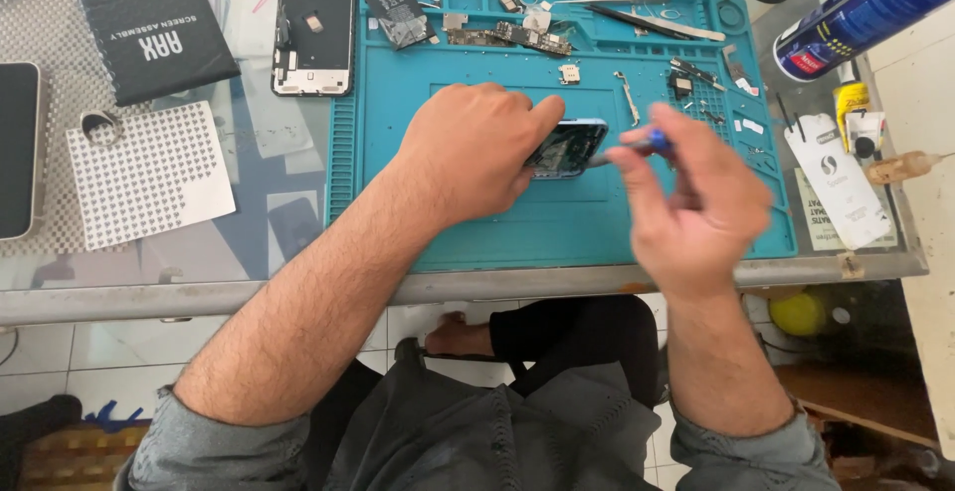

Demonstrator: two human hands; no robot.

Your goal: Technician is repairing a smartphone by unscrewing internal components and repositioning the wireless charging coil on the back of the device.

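Teal silicone covers the middle of the glass surface (149,282): a repair mat (477,232), and everything below is placed from it. In the head view, the left hand (473,148) rests near the mat's centre, its fingers closed around a small phone body (567,148) that is tipped up on edge, its long axis running left to right across the mat. The right hand (691,197), blurred, hovers just right of that phone, fingers pinched shut on a blue-handled screwdriver (652,141) whose tip points left toward the phone's right end, very close to it; whether it touches cannot be told. The right hand holds the tool, the left holds the work.

Along the mat's far edge lie a circuit board (512,36) and tweezers (647,21). Just off its far-left corner sits an opened phone frame (313,28); beyond its right edge, a blue spray can (865,8).
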